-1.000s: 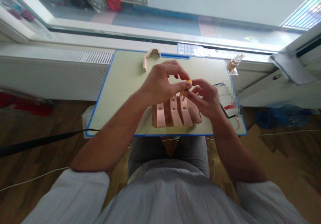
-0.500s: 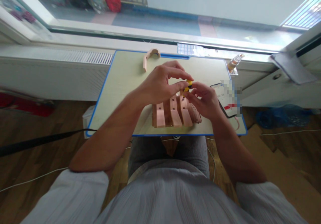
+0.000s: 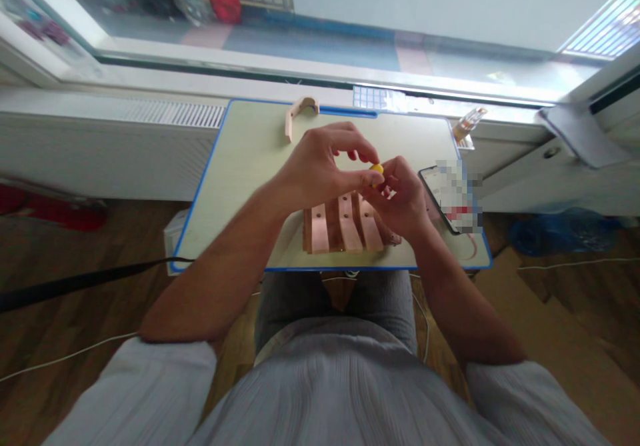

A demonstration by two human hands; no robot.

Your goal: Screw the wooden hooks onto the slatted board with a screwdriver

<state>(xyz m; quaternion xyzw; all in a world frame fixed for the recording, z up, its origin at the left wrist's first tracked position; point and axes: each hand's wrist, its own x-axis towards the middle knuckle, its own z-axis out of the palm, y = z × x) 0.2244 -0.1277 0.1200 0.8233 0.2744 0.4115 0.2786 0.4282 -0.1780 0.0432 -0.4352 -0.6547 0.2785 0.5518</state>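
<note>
My left hand (image 3: 327, 169) pinches the yellow end of a small yellow-and-black tool (image 3: 377, 169) between thumb and fingertips. It looks like a stubby screwdriver, though most of it is hidden. From the right, my right hand (image 3: 400, 196) closes its fingers around the lower part of the same tool. Both hands are above a brown block (image 3: 335, 229) crossed by several pale wooden strips with dark holes. The strip (image 3: 371, 229) farthest right is nearest the tool; the fingers cover its upper end. Whether the tool's tip touches it, I cannot tell.
A curved wooden piece (image 3: 295, 116) lies at the back left of the blue-edged table (image 3: 225, 186). To the right rests a phone (image 3: 443, 199) with its screen partly blurred. A small bottle (image 3: 469, 125) stands by the windowsill, behind the table's right corner.
My right hand has moved slightly left and curled in around the tool, covering its black part and the block's right end. The left hand has shifted only a little.
</note>
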